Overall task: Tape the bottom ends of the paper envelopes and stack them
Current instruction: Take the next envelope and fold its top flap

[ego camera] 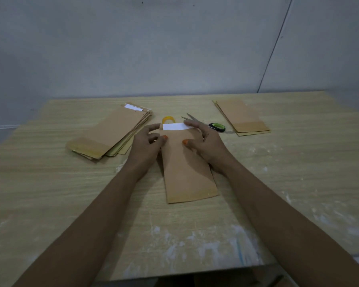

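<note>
Paper envelope lies flat on the counter between our forearms, its far end under both hands. Our left hand rests curled-fingered on its left edge; whether it pinches the paper we cannot tell. Our right hand presses relaxed fingers on the white strip at the far end. Brown, matte, oblong, the envelope shows a darker folded band at its near end. Left sits a fanned stack, right a smaller pile; tape roll and scissors lie just beyond.
</note>
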`<state>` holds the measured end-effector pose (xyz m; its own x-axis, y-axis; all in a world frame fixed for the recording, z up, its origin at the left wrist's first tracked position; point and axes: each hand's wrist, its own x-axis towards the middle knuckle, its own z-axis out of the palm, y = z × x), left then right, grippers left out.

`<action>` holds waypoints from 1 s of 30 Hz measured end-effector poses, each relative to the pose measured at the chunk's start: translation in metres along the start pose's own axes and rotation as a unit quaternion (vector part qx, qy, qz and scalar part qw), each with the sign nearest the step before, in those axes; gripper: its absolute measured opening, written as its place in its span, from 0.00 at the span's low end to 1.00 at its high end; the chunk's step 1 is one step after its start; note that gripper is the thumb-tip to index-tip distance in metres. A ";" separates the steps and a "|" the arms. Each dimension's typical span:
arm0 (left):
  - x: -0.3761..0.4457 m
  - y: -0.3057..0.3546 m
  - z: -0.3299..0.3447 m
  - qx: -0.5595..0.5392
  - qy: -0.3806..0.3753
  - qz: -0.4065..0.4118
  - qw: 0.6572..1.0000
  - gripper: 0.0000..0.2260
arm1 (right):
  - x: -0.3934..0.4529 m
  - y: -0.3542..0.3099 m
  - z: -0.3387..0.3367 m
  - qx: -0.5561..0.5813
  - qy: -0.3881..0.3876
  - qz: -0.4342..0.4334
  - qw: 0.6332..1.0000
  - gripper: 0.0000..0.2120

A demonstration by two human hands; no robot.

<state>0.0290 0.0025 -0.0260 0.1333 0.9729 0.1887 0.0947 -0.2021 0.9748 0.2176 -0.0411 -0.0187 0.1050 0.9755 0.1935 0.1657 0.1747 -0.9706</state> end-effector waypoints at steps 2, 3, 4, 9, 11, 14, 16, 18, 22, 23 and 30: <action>-0.003 0.004 0.003 -0.020 -0.014 -0.011 1.000 0.12 | -0.001 -0.001 -0.001 0.005 0.002 0.007 1.000 0.25; -0.004 0.006 0.004 -0.024 -0.016 -0.012 1.000 0.09 | -0.001 -0.001 -0.002 0.003 0.001 0.009 1.000 0.25; -0.005 0.008 0.004 -0.028 -0.016 -0.011 0.999 0.07 | -0.001 -0.001 -0.002 -0.002 -0.003 0.007 1.000 0.26; -0.003 0.008 0.000 -0.022 -0.011 0.000 1.000 0.10 | -0.001 -0.002 -0.001 0.000 -0.013 0.002 1.000 0.25; -0.004 0.009 0.002 -0.026 -0.011 0.002 1.000 0.11 | -0.002 -0.002 0.001 0.008 -0.003 0.001 1.000 0.22; -0.006 0.012 0.003 -0.028 -0.010 0.005 1.000 0.10 | -0.001 -0.002 0.003 0.032 0.008 0.009 0.999 0.16; -0.006 0.012 0.002 -0.031 -0.013 0.002 0.999 0.10 | 0.000 0.000 0.004 0.039 0.004 0.014 0.999 0.12; -0.006 0.012 0.002 -0.045 -0.013 -0.007 0.999 0.09 | -0.001 0.001 0.004 0.037 -0.002 0.015 0.999 0.10; -0.007 0.012 0.003 -0.047 -0.003 -0.006 0.999 0.07 | -0.002 0.000 0.005 0.004 -0.006 0.006 1.000 0.14; -0.007 0.012 0.003 -0.048 -0.002 -0.005 0.999 0.07 | -0.002 0.000 0.006 -0.002 -0.007 0.009 1.000 0.14; -0.008 0.011 0.001 -0.014 -0.043 0.028 0.999 0.09 | -0.002 -0.001 0.005 0.011 -0.011 0.038 0.999 0.09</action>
<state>0.0303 -0.0078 -0.0175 0.2213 0.9469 0.2334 0.0579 -0.2516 0.9661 0.2121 -0.0428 -0.0188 0.0945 0.9887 0.1165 0.1366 0.1030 -0.9853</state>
